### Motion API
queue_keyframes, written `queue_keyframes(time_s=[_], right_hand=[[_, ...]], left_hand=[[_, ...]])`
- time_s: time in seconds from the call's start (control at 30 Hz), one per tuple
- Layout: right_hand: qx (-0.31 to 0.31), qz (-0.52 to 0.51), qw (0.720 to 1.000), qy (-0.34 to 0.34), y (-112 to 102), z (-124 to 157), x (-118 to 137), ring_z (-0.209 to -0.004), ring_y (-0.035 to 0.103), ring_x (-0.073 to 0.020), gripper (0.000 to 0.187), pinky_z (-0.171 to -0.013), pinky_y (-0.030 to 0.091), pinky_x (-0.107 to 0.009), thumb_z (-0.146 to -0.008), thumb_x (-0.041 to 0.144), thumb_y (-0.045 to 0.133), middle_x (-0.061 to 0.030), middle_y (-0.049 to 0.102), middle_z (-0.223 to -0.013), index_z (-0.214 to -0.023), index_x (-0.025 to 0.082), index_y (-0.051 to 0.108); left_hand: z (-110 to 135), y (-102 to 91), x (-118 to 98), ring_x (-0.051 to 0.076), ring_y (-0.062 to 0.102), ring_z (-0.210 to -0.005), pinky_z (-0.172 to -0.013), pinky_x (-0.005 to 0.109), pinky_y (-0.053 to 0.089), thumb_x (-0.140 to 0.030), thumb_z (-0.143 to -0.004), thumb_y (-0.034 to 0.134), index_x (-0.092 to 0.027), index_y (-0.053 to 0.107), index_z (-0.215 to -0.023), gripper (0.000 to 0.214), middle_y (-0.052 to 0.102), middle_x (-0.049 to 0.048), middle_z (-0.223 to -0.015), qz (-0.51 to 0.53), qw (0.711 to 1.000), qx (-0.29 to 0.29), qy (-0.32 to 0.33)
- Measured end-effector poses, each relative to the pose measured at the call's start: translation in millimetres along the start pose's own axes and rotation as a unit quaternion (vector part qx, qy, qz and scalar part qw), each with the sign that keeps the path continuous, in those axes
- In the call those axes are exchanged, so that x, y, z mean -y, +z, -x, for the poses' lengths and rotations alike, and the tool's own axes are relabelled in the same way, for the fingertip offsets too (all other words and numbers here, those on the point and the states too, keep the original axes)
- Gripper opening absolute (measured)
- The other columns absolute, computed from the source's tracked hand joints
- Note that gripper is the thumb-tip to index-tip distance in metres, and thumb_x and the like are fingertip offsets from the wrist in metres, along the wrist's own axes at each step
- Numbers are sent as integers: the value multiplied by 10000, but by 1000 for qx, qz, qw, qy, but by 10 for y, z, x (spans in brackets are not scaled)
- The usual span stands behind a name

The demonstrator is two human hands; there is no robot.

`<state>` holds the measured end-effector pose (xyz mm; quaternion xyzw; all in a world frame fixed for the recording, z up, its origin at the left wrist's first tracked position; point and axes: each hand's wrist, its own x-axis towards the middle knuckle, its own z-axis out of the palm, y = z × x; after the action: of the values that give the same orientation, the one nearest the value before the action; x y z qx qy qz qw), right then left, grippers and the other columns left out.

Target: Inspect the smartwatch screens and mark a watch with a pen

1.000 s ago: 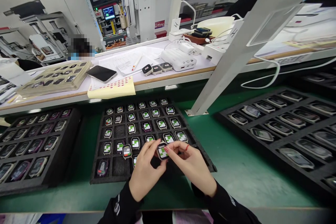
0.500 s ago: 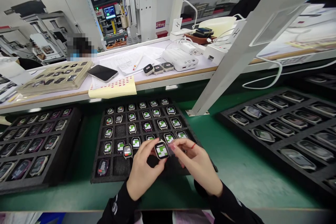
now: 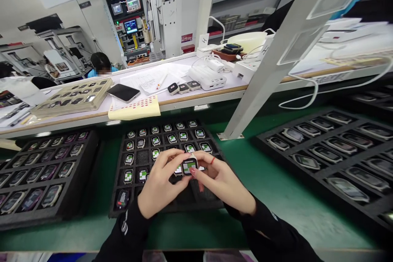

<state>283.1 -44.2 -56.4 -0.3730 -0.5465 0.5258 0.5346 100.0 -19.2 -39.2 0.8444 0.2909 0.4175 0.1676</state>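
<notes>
Both my hands hold one small smartwatch body [image 3: 189, 166] with a lit green-and-white screen, above the middle black foam tray [image 3: 119, 208]. My left hand [image 3: 159, 186] grips its left side with thumb and fingers. My right hand [image 3: 221, 180], with a red band on one finger, pinches its right side. The tray's cells hold several more watch bodies with lit screens; a few cells near my hands are bare.
Black trays of dark watch bodies lie at the left [image 3: 39, 172] and right [image 3: 331, 151] on the green mat. A slanted white post [image 3: 260, 73] rises behind. The raised shelf holds a phone [image 3: 123, 92], papers, a beige tray [image 3: 72, 97], chargers. A person sits far left.
Both hands have lifted the watch body a little up and away over the tray. The camera has tilted slightly, showing more of the room behind.
</notes>
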Motion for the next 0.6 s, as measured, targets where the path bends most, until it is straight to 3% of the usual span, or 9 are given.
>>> queue_keyframes(time_s=[0.1,0.2,0.43,0.6], right_hand=[[10,-27,999,28,9,-46,51,-551,542,-127,395,-429,536,-203,-967,568,673,-26,565,-846,-1021,178,655],[19,-21,999,24,5,-64,113,-527,545,-129,468,-440,545,-221,-968,629,634,-30,580,-813,-985,162,643],[-2,35,999,25,38,-73,119,-478,503,-97,340,-425,495,-221,-908,446,682,-35,596,-886,-1085,158,642],[-53,66,996,-5,93,-93,123,-457,473,-88,267,-389,428,-203,-886,388,690,-30,597,-860,-1010,153,659]], left_hand=[[-25,-33,-4,192,588,-1157,-1021,324,512,-111,-869,700,-250,597,-1319,482,599,69,-1244,-17,1000,7,-6],[-25,-29,-4,196,593,-1142,-1012,342,505,-115,-874,697,-263,592,-1320,482,620,56,-1205,-22,1000,1,-13],[-39,-13,2,199,615,-1094,-968,350,507,-135,-871,709,-259,585,-1321,483,643,49,-1168,-38,999,-9,-21],[-72,-9,-17,199,622,-1091,-962,353,513,-123,-885,679,-267,594,-1313,459,644,52,-1163,-54,998,-12,-21]])
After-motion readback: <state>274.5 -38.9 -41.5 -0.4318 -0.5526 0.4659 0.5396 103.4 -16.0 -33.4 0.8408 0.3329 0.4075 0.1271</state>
